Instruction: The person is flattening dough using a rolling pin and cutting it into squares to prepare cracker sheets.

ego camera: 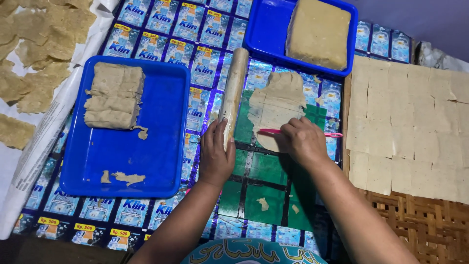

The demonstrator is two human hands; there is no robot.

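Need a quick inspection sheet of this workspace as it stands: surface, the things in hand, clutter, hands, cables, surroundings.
Surface: mat of printed sachet wrappers, blue and green, covering the work area.
Job's things: rolled dough sheet lying flat; rolling pin beside it; pink tool across the sheet's lower edge.
Clutter: dough scraps in the blue tray; small crumbs on the green patch.
Hands: left hand rests on the pin's near end; right hand grips the pink tool.
Cables: nothing seen.
Surroundings: dough slabs in the tray; dough block in a second tray; cut squares on a woven mat; dried pieces on paper, left.
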